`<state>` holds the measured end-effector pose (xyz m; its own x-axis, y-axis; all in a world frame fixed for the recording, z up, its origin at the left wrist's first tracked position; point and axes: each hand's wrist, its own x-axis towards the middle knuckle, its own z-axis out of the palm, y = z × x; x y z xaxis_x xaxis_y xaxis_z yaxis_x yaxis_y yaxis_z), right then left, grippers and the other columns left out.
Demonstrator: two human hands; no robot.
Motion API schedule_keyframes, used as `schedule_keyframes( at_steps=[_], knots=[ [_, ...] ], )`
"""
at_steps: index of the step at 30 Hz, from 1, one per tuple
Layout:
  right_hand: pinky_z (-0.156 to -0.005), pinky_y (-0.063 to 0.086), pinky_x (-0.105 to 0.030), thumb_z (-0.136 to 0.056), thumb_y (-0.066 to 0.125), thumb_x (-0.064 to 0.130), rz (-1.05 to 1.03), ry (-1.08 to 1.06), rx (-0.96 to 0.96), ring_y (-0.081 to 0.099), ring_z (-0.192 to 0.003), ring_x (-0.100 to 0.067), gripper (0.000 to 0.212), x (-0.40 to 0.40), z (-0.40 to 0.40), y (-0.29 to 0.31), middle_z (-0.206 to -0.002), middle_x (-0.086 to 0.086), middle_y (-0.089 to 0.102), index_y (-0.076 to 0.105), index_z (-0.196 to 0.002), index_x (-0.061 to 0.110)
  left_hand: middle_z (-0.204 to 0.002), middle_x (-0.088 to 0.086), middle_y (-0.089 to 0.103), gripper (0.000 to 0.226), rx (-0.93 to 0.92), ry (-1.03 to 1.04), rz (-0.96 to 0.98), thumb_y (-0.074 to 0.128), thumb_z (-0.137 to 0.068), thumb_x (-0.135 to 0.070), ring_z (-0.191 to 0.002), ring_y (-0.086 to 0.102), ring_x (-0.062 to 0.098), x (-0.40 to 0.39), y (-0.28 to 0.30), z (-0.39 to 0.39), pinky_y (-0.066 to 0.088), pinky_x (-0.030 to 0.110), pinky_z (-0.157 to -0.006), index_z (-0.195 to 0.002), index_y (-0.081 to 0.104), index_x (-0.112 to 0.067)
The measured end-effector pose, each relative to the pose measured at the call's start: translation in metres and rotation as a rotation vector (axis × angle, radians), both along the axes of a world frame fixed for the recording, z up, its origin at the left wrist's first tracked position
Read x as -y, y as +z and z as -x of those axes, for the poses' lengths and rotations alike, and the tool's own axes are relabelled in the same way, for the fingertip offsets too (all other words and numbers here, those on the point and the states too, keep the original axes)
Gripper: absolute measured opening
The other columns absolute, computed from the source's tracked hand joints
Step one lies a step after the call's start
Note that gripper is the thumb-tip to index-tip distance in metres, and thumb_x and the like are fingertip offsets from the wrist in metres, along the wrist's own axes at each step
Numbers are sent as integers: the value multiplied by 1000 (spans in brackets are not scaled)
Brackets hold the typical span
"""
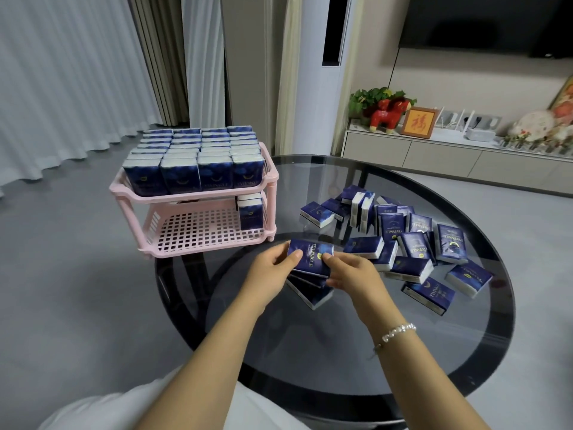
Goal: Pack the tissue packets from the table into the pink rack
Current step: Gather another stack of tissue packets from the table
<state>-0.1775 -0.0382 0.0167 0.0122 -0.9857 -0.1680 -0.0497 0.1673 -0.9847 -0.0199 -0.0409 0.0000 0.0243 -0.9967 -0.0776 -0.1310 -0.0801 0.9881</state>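
The pink rack (136, 193) stands on the left edge of the round glass table (418, 367). Its upper shelf is packed with upright dark blue tissue packets (183, 175). On the lower shelf a few packets (251, 211) stand at the right end. Between my left hand (273, 266) and my right hand (353, 271) is a fanned stack of packets (310, 257), gripped from both sides just above the table in front of the rack. Several loose packets (412, 243) lie scattered on the glass to the right.
Behind the table a low white cabinet (434, 153) carries a red toy horse (387, 114), a plant, a framed picture and small devices. A tall white unit (316, 88) stands near the curtains. Grey floor surrounds the table.
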Motion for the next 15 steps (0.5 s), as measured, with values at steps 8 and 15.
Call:
schedule_keyframes(
  at_steps=[8,15],
  knots=[
    [-68,46,-31,-89,57,40,-47,-73,-306,60,-71,-18,35,-10,1,-23,-77,-10,71,71,-81,9,-101,-1,72,31,303,-31,-49,48,-96,-39,-97,64,16,2,-8,6,47,30,-84,-108,69,-20],
    [-79,54,-39,-93,53,34,19,51,-308,61,-70,-12,25,-12,7,-22,-79,1,69,69,-100,16,-110,-5,69,28,208,-116,-108,53,-95,-33,-103,62,11,-2,-5,-1,47,24,-85,-118,64,-22]
  ],
)
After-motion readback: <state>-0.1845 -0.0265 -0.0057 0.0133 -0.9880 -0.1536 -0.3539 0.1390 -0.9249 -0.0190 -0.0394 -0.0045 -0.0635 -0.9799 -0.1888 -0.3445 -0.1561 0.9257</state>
